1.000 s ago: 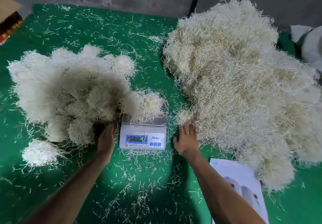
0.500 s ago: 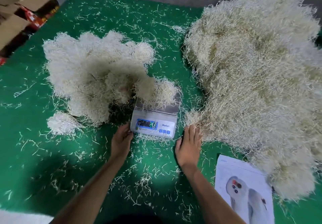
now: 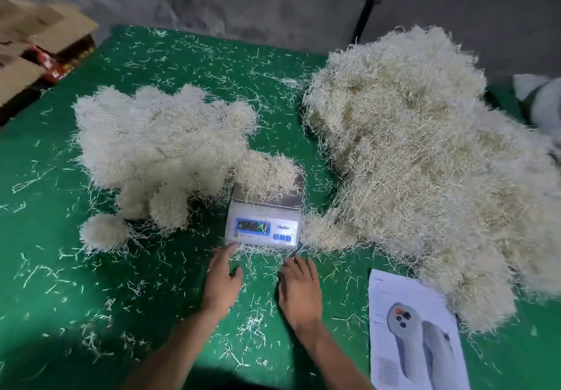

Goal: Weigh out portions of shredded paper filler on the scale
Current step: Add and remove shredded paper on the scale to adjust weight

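A small white digital scale [image 3: 263,225] sits mid-table, and a clump of shredded paper filler [image 3: 267,174] lies on its steel platform. A heap of weighed clumps [image 3: 158,146] spreads to the scale's left, with one small separate clump [image 3: 103,231] in front of it. A far larger pile of loose filler [image 3: 425,165] fills the right side. My left hand [image 3: 223,280] lies flat on the cloth just in front of the scale, fingertips close to its front edge. My right hand [image 3: 300,286] rests flat beside it, fingers straight. Neither hand holds anything.
The green table cloth [image 3: 60,283] is strewn with loose paper shreds. A printed sheet [image 3: 416,335] lies at the front right. Cardboard boxes [image 3: 36,43] stand off the table's far left corner. A white object [image 3: 543,101] sits at the right edge.
Both hands have drawn back from the piles toward me and now lie side by side in front of the scale. The camera has tilted up and back.
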{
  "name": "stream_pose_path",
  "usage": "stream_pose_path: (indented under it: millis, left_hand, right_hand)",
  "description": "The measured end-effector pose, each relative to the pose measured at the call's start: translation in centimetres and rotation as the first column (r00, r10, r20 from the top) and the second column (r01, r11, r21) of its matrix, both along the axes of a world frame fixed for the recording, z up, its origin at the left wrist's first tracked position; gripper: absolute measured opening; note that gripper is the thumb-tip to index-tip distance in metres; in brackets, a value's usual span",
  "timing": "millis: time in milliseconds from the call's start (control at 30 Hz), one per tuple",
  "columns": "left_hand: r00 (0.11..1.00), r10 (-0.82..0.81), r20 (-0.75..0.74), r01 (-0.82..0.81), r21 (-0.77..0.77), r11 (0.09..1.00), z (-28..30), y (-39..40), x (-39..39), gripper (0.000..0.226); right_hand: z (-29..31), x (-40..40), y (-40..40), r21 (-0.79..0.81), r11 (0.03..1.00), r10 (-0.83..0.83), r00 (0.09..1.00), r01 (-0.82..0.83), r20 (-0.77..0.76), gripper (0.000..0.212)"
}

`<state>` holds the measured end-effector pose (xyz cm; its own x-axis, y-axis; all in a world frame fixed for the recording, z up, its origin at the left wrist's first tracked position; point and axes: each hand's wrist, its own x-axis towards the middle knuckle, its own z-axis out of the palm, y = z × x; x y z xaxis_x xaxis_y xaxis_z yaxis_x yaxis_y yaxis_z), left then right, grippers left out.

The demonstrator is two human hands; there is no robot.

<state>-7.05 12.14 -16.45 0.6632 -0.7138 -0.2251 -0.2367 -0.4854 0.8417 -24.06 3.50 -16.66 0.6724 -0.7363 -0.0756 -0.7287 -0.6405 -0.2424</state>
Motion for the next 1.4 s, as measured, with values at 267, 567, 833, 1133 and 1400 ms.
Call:
stream_pose_path:
  millis: [267, 567, 833, 1133, 1400]
  left_hand:
    - [0.844, -0.473, 0.252, 0.412, 0.259, 0.874, 0.0, -1.0, -3.2, 0.062]
    - [0.926, -0.329, 0.184, 0.319, 0.083, 0.944, 4.3, -5.5, -4.0, 0.044]
    - [0.869, -0.489, 0.072, 0.490, -0.007, 0.871, 7.1, -12.9, -3.7, 0.059]
    - [0.907, -0.421, -0.033, 0.421, -0.009, 0.907, 10.7, -17.5, -3.9, 0.025]
    - [0.915, -0.403, 0.007, 0.403, 0.020, 0.915, 11.1, -16.0, -3.0, 0.022]
  right_hand:
    - [3.2, 2.7, -3.2, 0.136, 0.984, -0.135, 0.975, 0.112, 0.178, 0.027]
    - [2.9, 2.6, -11.4, 0.290, 0.931, -0.225, 0.974, 0.223, -0.026, 0.030]
    - [6.9, -1.1, -12.4, 0.609, 0.787, -0.397, 0.840, 0.103, 0.371, 0.017]
    - [9.1, -4.1, -13.6, 0.623, 0.779, -0.353, 0.867, 0.065, 0.352, 0.022]
    - [9.8, -1.3, -15.6, 0.167, 0.936, -0.319, 0.947, 0.310, 0.030, 0.015]
